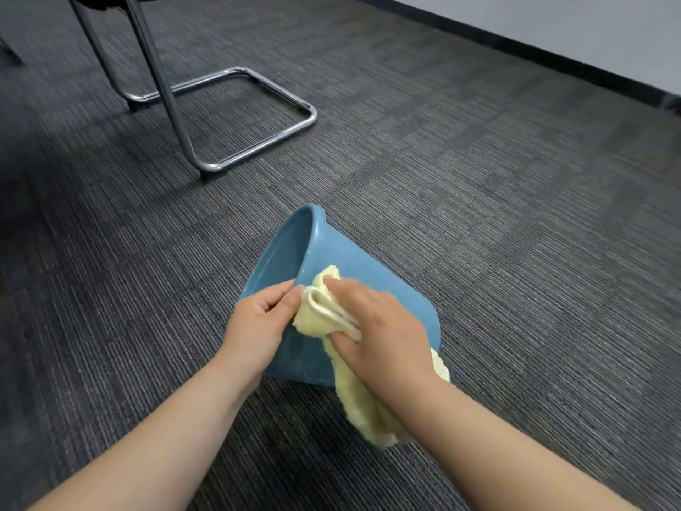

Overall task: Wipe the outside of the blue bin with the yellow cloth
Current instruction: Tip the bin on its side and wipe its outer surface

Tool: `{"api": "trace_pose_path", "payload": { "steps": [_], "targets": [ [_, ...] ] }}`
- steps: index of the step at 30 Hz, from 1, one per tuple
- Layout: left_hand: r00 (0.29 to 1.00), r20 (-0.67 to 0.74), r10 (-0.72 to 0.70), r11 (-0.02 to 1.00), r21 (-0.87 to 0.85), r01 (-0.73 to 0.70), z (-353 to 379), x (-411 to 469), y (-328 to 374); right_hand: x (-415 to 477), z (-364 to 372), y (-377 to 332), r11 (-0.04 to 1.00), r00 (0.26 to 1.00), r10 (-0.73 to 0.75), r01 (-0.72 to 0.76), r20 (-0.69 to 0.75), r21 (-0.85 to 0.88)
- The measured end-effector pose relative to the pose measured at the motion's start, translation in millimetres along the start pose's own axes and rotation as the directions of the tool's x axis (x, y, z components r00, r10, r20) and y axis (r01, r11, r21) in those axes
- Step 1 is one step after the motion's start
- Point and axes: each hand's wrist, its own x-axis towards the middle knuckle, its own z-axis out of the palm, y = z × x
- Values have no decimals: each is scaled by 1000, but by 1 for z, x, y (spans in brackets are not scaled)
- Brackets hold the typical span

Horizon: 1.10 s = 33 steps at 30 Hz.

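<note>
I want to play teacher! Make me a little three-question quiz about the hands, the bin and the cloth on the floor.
1. True or false: the blue bin stands upright on the carpet.
2. Which hand presses the yellow cloth on the bin's outside? A) left hand B) right hand C) neither
3. Fill in: the left hand grips the bin at its ____.

Key
1. False: it lies tipped over, its opening turned toward the chair frame.
2. B
3. rim
</note>
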Motion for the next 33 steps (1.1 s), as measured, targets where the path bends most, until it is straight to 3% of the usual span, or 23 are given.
{"api": "trace_pose_path", "payload": {
  "steps": [5,7,12,14,18,20,24,26,28,31,33],
  "targets": [
    [999,-32,-19,1000,-17,19,-4,0,-4,8,-12,35,930,935,355,-354,-3,-101],
    [999,-42,-21,1000,-15,21,-6,1,-6,7,-7,27,943,952,306,-306,-21,-134],
    [995,-100,-2,1000,14,3,-12,6,-9,-2,14,2,997,991,5,5,134,-77],
    [996,-92,3,999,43,1,-14,7,-10,0,10,18,987,986,80,-58,146,-147],
    [993,-117,14,997,83,-5,-18,9,-13,3,-2,48,925,939,340,-325,46,-198],
    [993,-115,24,997,79,-15,-18,8,-14,3,1,43,931,953,301,-290,17,-223],
    [991,-132,30,996,84,-19,-17,8,-14,-9,17,17,992,993,41,-28,107,-121],
    [994,-110,26,996,83,-17,-18,9,-14,-12,17,21,989,992,-18,35,123,-142],
    [994,-105,32,995,94,-23,-17,11,-13,-12,8,42,975,990,71,-44,119,-216],
    [991,-132,36,995,99,-23,-14,18,-12,-11,-5,69,905,939,339,-306,64,-296],
    [989,-143,43,993,111,-27,-12,20,-12,-15,1,66,907,950,311,-290,22,-306]
  ]
}}
